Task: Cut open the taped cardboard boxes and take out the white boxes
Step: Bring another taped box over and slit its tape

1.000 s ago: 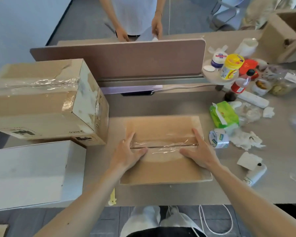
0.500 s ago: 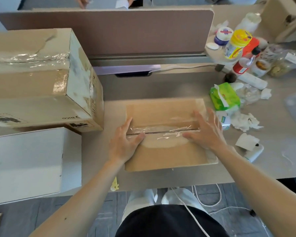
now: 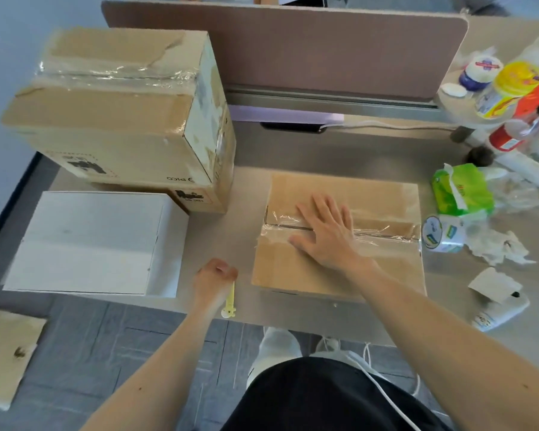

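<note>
The left hand [image 3: 213,279], fingers curled apparently round the cutter [image 3: 230,301], has the box [image 3: 371,194] at its 2 o'clock, its taped seam [image 3: 383,236] running 9-to-3 under the flat, spread right hand [image 3: 327,234].

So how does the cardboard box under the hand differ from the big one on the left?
The low box lies flat with the right hand pressed on its tape; the tall box is untouched. The tall box looms higher, and its end face is scuffed whitish; the low box looks cleaner. Both are brown cardboard with clear tape along the top.
</note>
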